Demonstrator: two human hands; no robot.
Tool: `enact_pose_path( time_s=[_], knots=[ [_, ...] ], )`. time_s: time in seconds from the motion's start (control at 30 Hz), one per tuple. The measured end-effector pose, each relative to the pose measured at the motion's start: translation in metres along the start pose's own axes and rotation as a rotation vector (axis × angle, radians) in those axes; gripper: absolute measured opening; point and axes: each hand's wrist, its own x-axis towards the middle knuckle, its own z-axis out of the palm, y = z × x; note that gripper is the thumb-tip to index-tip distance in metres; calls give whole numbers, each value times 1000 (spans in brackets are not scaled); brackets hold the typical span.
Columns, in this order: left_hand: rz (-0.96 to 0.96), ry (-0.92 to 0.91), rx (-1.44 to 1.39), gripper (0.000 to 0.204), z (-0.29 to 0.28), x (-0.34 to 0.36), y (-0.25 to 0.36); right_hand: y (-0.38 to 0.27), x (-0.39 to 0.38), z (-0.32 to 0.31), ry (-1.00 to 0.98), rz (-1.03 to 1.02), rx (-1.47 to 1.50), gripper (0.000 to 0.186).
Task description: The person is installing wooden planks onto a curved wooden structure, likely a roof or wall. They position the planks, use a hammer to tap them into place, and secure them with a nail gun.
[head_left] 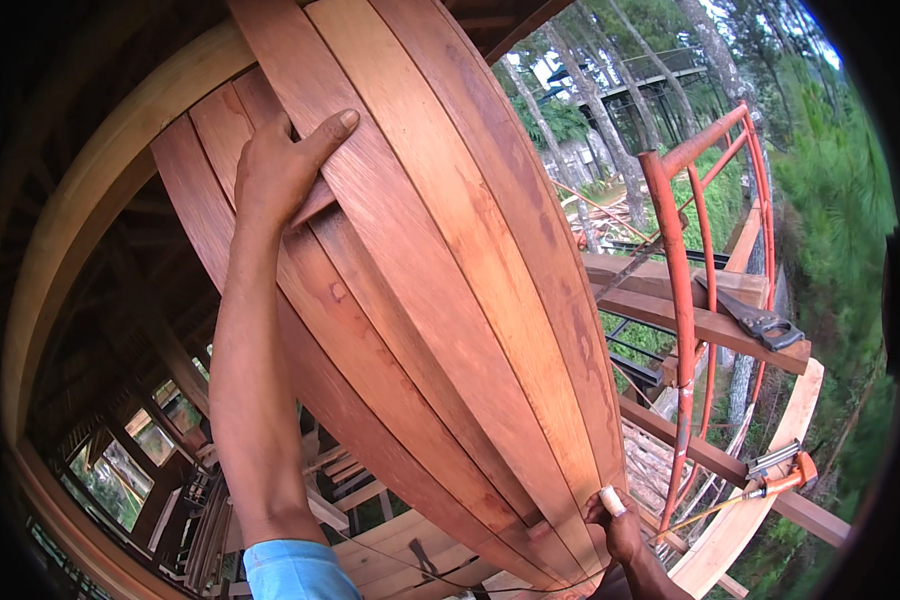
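Observation:
My left hand (290, 170) grips the edge of a reddish wooden plank (390, 275), its thumb on the face and its fingers partly hidden behind. This plank lies among long, curved wooden boards (500, 300) of lighter and darker tones, with a gap beside it showing a recessed strip. My right hand (620, 530), with a white wrapping (612, 502) on one digit, holds the lower end of the boards at the right edge; its other fingers are partly hidden.
A curved timber (90, 220) arches at left under a dark roof. Red metal scaffolding (683, 320) stands at right, beside beams carrying a handsaw (760, 320). An orange tool (790, 470) lies on timber below. Behind are trees and a raised walkway (650, 70).

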Motion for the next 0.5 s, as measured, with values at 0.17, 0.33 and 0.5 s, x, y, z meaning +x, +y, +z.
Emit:
enact_pose_path(
  time_s=[0.17, 0.33, 0.5],
  knots=[
    [29, 4, 33, 77, 4, 2, -7, 11, 0, -5, -14, 2, -47, 33],
    [32, -38, 187, 85, -1, 3, -6, 7, 4, 9, -39, 19, -37, 40],
    [62, -73, 177, 87, -6, 1, -2, 2, 7, 18, -61, -20, -84, 37]
  ],
)
